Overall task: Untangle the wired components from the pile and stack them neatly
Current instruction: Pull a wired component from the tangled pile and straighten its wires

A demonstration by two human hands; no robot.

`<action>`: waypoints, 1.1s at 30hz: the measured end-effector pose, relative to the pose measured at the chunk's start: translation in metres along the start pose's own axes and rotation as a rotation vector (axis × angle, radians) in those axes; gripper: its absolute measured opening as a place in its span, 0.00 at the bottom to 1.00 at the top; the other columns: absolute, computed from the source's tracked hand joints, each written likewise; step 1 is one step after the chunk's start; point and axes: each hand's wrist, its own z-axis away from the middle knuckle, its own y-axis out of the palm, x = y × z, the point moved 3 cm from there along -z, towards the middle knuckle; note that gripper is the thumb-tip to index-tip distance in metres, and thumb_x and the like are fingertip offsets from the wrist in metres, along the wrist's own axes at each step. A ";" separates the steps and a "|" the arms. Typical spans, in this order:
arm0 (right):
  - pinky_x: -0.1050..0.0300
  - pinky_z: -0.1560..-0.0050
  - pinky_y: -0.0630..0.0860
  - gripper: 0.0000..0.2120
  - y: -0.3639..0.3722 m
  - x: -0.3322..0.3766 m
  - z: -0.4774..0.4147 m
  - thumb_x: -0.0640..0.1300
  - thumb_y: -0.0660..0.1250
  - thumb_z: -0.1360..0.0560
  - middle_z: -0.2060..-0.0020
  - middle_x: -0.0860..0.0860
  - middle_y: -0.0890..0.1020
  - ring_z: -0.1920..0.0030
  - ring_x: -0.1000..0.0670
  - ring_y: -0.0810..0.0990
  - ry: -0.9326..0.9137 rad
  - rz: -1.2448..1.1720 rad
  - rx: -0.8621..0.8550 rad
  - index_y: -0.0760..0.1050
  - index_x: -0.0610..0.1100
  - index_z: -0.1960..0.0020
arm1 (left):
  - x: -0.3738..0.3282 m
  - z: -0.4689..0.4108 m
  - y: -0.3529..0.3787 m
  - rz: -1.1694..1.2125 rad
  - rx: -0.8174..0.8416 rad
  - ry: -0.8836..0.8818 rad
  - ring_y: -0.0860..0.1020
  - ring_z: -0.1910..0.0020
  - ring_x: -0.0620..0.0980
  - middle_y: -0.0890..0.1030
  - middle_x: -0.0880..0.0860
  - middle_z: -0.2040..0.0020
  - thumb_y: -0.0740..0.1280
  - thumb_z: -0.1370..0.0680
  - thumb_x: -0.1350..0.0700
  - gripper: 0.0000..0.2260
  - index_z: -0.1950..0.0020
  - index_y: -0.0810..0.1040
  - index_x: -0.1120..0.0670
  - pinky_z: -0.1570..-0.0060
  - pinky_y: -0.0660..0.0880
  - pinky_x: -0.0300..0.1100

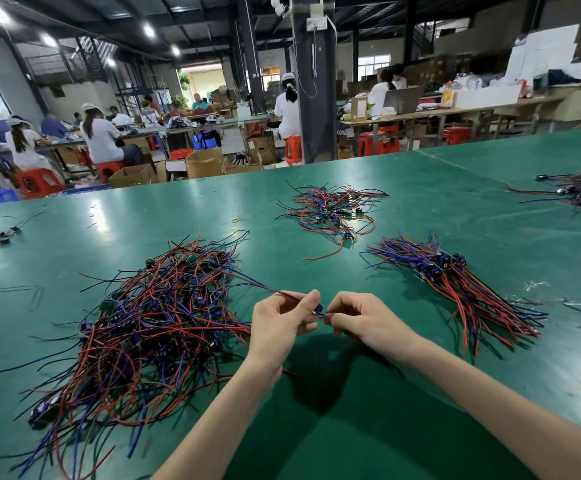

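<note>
1. Pinching one wired component (318,309) between them, the left hand (282,320) and right hand (358,318) hover above the green worktop (351,427) towards its near edge. Both sets of fingers are curled onto the small blue part, and its wires (247,283) trail back into the tangled pile (150,327).
2. That tangled pile is large and spreads towards the worktop's left side, with red, blue and black leads crossing every way. By the look of it, most of the work lies here.
3. Towards the right side lies the neat stack (455,285), its parts lined up and its leads running one way. This looks like the finished share, and it is clearly smaller than the pile.
4. A looser cluster (330,213) sits further back, near the middle; whether it is sorted or waiting, I cannot tell.
5. My judgement is early to midway: the held piece is not yet free of the pile, and it has yet to join the stack.
</note>
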 end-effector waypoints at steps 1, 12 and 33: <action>0.67 0.72 0.63 0.07 0.000 0.001 0.001 0.38 0.67 0.25 0.74 0.54 0.78 0.75 0.59 0.66 -0.003 -0.017 0.011 0.75 0.45 0.62 | 0.000 0.000 0.000 -0.010 -0.009 0.006 0.76 0.71 0.46 0.78 0.51 0.72 0.73 0.28 0.57 0.07 0.62 0.80 0.60 0.65 0.78 0.36; 0.67 0.73 0.68 0.11 0.005 0.006 0.004 0.32 0.65 0.24 0.73 0.53 0.78 0.76 0.58 0.70 -0.049 -0.185 0.016 0.73 0.43 0.62 | -0.006 -0.001 -0.001 -0.030 -0.006 0.030 0.74 0.72 0.45 0.77 0.50 0.73 0.70 0.25 0.57 0.09 0.61 0.79 0.62 0.66 0.78 0.37; 0.65 0.70 0.71 0.13 0.003 0.008 0.007 0.30 0.64 0.24 0.72 0.54 0.80 0.73 0.57 0.74 -0.076 -0.096 0.005 0.76 0.45 0.61 | -0.012 -0.001 -0.004 0.373 -0.013 -0.143 0.84 0.64 0.54 0.81 0.58 0.67 0.62 0.20 0.58 0.12 0.58 0.74 0.66 0.67 0.79 0.35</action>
